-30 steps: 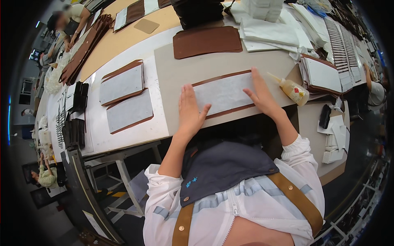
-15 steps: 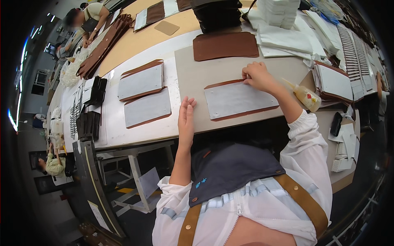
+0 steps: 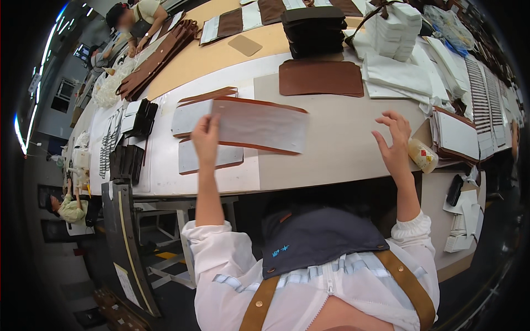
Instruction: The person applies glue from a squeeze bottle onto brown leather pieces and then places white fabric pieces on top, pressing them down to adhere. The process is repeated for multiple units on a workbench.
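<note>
My left hand [image 3: 206, 137] grips the left end of a brown leather panel [image 3: 262, 126] faced with a grey-white sheet. The panel is lifted and tilted above the table, slightly blurred. Beneath it, partly covered, two similar sets of backed leather panels lie on the white board: an upper set [image 3: 185, 120] and a lower panel [image 3: 229, 156]. My right hand [image 3: 394, 144] is raised over the table's right part with fingers apart, holding nothing. Close beside it lies a bottle [image 3: 423, 155] of pale yellow liquid. A plain brown leather piece [image 3: 321, 78] lies farther back.
A dark stack [image 3: 312, 34] and a white stack [image 3: 393, 32] stand at the back. More backed panels [image 3: 457, 133] are piled on the right. Black leather pieces [image 3: 126, 162] and long brown strips [image 3: 157, 59] lie on the left. A person [image 3: 144, 23] works at the far left.
The panel that lay before me is now raised and carried left in my left hand. My right hand has let go of it and moved right, fingers spread. The view has shifted slightly.
</note>
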Action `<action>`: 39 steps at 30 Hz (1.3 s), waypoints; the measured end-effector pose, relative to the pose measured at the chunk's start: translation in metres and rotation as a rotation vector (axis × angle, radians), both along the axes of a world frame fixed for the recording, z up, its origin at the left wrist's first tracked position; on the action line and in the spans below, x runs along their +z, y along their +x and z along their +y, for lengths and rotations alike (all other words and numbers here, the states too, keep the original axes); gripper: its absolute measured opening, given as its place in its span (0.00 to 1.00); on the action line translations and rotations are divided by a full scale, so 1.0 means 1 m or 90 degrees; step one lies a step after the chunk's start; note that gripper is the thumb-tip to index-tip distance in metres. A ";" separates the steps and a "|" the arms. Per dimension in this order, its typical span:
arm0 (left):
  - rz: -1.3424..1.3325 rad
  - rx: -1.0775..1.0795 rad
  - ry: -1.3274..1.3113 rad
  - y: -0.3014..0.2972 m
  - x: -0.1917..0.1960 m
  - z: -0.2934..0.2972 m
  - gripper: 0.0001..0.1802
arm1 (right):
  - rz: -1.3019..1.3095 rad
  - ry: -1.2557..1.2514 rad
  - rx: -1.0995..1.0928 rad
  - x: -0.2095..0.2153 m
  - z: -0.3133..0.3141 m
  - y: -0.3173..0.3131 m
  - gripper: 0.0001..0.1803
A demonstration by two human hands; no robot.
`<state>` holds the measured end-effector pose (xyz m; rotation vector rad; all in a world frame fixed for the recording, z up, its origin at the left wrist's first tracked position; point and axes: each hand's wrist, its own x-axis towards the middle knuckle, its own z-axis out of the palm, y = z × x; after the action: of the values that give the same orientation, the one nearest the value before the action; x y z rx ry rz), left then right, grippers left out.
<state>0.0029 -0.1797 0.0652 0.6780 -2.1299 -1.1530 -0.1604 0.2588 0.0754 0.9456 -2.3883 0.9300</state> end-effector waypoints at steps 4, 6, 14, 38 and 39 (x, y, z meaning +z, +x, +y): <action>-0.004 0.077 -0.145 0.023 0.012 -0.125 0.15 | -0.025 -0.010 -0.104 -0.021 0.031 0.008 0.15; -0.005 0.070 -0.138 0.025 0.007 -0.172 0.15 | -0.041 -0.007 -0.134 -0.028 0.040 0.012 0.15; -0.352 0.411 -0.381 0.000 -0.067 -0.223 0.43 | 0.010 0.042 -0.209 -0.044 0.058 0.025 0.20; -0.008 -0.409 -0.678 -0.214 -0.055 0.094 0.05 | -0.314 -0.243 -0.309 -0.079 0.167 0.015 0.38; -0.002 -0.404 -0.672 -0.213 -0.054 0.095 0.05 | -0.323 -0.244 -0.302 -0.077 0.167 0.015 0.38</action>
<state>-0.2103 -0.0844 0.0110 -0.4964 -2.5909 -0.1331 -0.1457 0.4261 -0.0012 -0.0165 -2.5055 1.4754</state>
